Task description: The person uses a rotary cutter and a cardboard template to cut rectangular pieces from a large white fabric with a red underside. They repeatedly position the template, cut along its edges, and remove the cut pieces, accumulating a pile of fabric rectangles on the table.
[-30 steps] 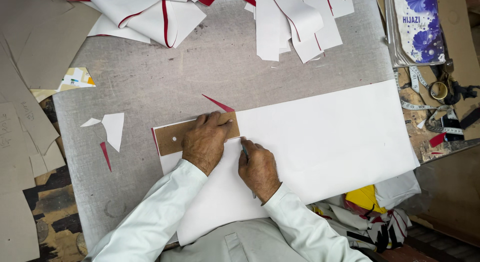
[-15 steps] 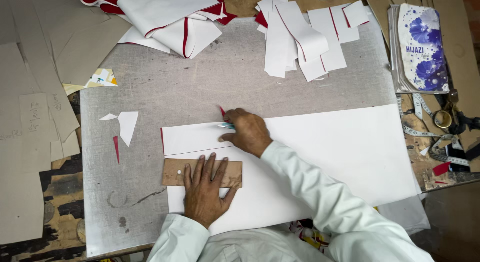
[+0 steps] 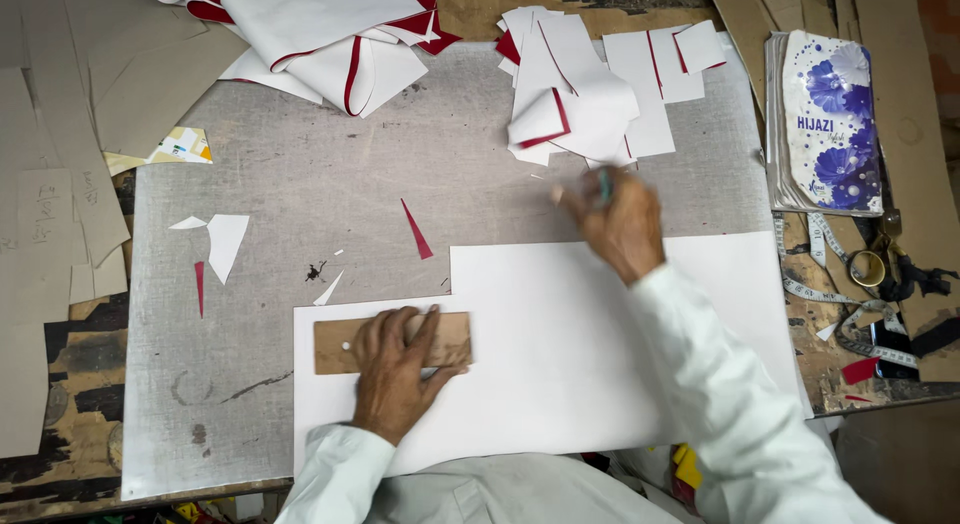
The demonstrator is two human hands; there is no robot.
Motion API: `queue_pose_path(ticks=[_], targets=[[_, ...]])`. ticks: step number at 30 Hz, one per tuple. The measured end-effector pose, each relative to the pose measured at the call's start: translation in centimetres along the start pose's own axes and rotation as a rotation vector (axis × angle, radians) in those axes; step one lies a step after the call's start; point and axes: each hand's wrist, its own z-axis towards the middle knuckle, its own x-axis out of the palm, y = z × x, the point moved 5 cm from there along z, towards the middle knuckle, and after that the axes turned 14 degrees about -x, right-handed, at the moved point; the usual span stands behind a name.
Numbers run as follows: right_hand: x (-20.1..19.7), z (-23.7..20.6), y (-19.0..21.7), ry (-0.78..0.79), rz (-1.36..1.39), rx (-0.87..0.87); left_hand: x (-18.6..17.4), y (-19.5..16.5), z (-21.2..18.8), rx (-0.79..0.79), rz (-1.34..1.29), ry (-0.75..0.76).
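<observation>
Worktop [image 3: 300, 184]: grey cutting board, scratched, taking up most of what I see.

White sheet [image 3: 600, 364]: big white card along the near edge. Its left near corner now shows a step cut out of it; half a second ago that strip was still whole under my blade. I judge that cut finished.

Left hand [image 3: 395, 374]: flat, fingers spread, pressing down. It's holding nothing, just pinning. It has slid down the sheet with the template since a second ago.

Wooden template [image 3: 340, 346]: brown rectangle under my left palm, lying on the sheet's near left part, parallel to the near edge.

Right hand [image 3: 620, 224]: it has left the sheet and swung up toward the far right, blurred in motion. Fingers are curled closed around a thin tool.

Cutting tool [image 3: 604, 187]: a greenish sliver poking from my right fist; too blurred to say more.

Cut pieces [image 3: 590, 84]: white, red-edged pile at the far edge, just beyond my right hand.

Folded stack [image 3: 330, 34]: more white and red at the far left corner.

Red sliver [image 3: 417, 230]: offcut mid-board, apart from the sheet.

White scraps [image 3: 225, 242]: near the left edge.
</observation>
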Motion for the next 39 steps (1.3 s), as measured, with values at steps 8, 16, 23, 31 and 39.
queue_pose_path(ticks=[8, 16, 23, 31, 39], targets=[[4.4, -9.6, -5.8, 0.012, 0.686, 0.192, 4.0, -12.2, 5.7, 0.254, -0.212, -0.046], [2.0, -10.6, -3.3, -0.266, -0.069, -0.199, 1.9, -4.1, 4.6, -0.110, -0.270, -0.228], [2.4, -11.6, -1.9, -0.285, -0.263, -0.429, 2.6, -3.7, 4.2, 0.016, -0.256, -0.346], [2.9, -11.8, -2.4, -0.244, -0.277, -0.396, 2.8, -4.0, 4.0, -0.008, -0.214, -0.384], [3.0, -11.9, -1.8, -0.253, -0.334, -0.409, 2.7, -4.0, 4.2, -0.031, -0.263, -0.345]])
